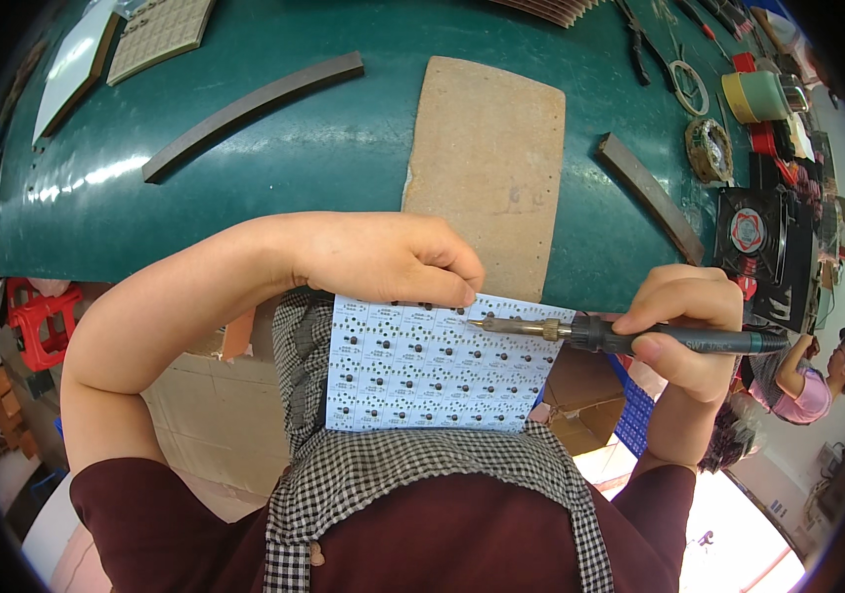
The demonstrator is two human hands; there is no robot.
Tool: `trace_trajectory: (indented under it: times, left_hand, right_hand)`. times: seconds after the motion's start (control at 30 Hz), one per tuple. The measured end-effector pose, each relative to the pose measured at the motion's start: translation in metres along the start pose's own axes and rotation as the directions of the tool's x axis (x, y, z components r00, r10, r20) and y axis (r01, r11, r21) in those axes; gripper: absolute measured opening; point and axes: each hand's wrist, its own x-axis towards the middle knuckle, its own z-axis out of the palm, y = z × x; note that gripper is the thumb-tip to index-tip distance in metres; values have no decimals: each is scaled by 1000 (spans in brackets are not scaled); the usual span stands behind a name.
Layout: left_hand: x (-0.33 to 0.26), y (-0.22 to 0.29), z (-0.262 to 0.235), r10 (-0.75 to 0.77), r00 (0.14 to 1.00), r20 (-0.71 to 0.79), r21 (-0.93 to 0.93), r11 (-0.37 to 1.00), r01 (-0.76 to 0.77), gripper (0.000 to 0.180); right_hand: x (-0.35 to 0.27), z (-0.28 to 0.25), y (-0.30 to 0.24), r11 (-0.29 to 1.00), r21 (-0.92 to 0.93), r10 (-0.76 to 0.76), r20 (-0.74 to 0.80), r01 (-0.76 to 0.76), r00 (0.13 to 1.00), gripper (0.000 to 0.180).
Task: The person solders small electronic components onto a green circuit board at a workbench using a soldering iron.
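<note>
A white circuit board panel (412, 381) with rows of small dark components lies before my body, against the checked apron (383, 455). My left hand (398, 259) is closed on its far edge, thumb and fingers at the top of the panel. My right hand (684, 326) grips the dark handle of a soldering iron (620, 338). The iron's metal tip points left, over the upper part of the panel near my left fingertips. Whether the tip touches the board I cannot tell.
On the green table (323, 188) lie a brown board (491, 158), a dark bar (254, 109) at left and another bar (650, 198) at right. A small fan (747, 232), a solder coil (709, 150) and pliers (638, 44) are at the right. Another person (813, 381) sits far right.
</note>
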Motion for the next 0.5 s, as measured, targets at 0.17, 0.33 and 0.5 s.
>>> trace_trajectory:
  times: [0.17, 0.33, 0.5]
  left_hand:
    - [0, 3, 1, -30, 1000, 0, -19, 999, 30, 23]
    - [0, 2, 0, -45, 999, 2, -22, 999, 45, 23]
    - [1, -1, -3, -13, 1000, 14, -42, 999, 14, 23]
  right_hand:
    - [0, 2, 0, 998, -46, 42, 36, -40, 998, 19]
    - [1, 3, 0, 998, -48, 36, 40, -34, 999, 22]
    - [-18, -9, 0, 998, 42, -28, -289, 42, 957, 46]
